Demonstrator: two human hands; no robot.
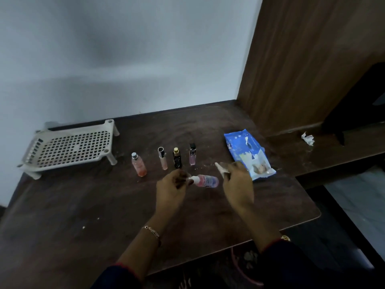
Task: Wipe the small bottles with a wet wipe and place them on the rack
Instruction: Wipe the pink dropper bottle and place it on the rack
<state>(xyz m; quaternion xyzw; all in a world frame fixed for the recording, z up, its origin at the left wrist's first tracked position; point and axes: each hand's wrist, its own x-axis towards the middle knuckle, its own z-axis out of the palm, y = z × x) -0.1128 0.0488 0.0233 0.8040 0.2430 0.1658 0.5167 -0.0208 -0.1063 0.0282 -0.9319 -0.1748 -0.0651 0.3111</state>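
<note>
My left hand (173, 189) grips the white cap end of a small pink bottle (206, 180), held sideways above the dark table. Just right of it, my right hand (236, 180) pinches a crumpled wet wipe (221, 167), slightly apart from the bottle's base. Several small bottles stand upright in a row behind my hands: a pink round one (139, 164), a slim peach one (162, 158), a black one with a gold cap (177, 158) and a lilac one with a black cap (192, 154). The beige perforated rack (70, 148) sits at the far left with nothing on it.
A blue pack of wet wipes (249, 153) lies to the right of my right hand. A crumpled used wipe (308, 138) rests on the lower wooden ledge at far right. The table (83, 205) ends in a rounded corner at right; a wooden panel rises behind the ledge.
</note>
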